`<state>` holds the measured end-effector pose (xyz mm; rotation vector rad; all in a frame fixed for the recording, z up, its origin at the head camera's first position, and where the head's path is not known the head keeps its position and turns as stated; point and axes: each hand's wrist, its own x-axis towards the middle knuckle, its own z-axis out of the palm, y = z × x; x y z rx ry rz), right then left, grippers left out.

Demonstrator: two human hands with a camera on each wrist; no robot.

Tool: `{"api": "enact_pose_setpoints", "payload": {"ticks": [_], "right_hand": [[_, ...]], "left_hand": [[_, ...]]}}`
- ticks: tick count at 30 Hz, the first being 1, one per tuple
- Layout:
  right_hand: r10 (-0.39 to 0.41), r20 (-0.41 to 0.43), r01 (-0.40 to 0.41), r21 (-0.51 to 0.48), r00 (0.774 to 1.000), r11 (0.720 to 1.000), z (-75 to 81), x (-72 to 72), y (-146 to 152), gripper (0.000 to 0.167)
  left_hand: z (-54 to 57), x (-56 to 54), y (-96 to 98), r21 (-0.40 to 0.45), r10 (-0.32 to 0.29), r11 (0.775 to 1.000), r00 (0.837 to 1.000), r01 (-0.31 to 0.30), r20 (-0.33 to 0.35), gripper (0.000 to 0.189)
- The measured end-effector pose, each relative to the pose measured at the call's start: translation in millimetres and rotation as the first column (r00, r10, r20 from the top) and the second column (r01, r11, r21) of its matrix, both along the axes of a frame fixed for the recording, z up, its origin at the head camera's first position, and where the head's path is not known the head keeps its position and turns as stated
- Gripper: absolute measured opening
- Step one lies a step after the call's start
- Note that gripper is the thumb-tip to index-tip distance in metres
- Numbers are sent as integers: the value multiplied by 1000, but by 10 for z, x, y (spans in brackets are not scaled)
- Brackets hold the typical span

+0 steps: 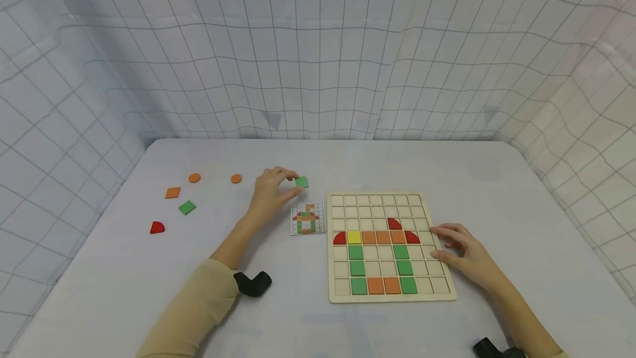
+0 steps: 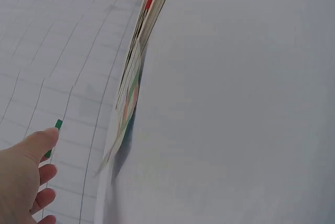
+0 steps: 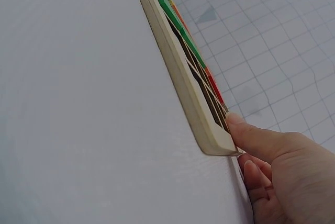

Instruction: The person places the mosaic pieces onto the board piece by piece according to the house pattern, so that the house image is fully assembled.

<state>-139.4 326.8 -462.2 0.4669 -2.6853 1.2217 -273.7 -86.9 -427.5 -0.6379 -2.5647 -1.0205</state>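
Note:
My left hand (image 1: 270,192) pinches a green square tile (image 1: 302,182) between thumb and fingers, above the table just behind a small pattern card (image 1: 308,219). In the left wrist view the tile appears edge-on at the thumb tip. Right of the card lies a wooden grid board (image 1: 419,267) with red quarter-circle, yellow, orange and green tiles set in its cells. My right hand (image 1: 464,256) holds the board's right edge. Its thumb (image 3: 251,135) lies on the rim in the right wrist view, other fingers curled beside and below; their contact is partly hidden.
Loose pieces lie on the left of the white table: two orange discs (image 1: 194,178), an orange square (image 1: 172,193), a green square (image 1: 187,207) and a red quarter-circle (image 1: 157,227). A gridded white curtain (image 1: 318,70) surrounds the table's back and sides.

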Motion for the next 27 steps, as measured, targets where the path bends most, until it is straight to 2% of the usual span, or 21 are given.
{"api": "enact_pose_setpoints", "payload": {"ticks": [6,11,23,27], "right_hand": [[4,-1,-4,-13,1000,1000,4,-4,-6,45],[-2,5,2,-8,1000,1000,6,5,-4,45],[-8,8,8,-8,1000,1000,2,4,-3,45],[-8,10,8,1,1000,1000,5,5,-3,45]], "left_hand": [[4,148,323,-29,-78,997,996,77,-42,27],[-43,258,591,-58,-130,990,989,127,-68,25],[-125,431,1104,-110,-222,969,975,219,-14,25],[-161,453,1221,-141,-222,964,975,224,30,26]]}}
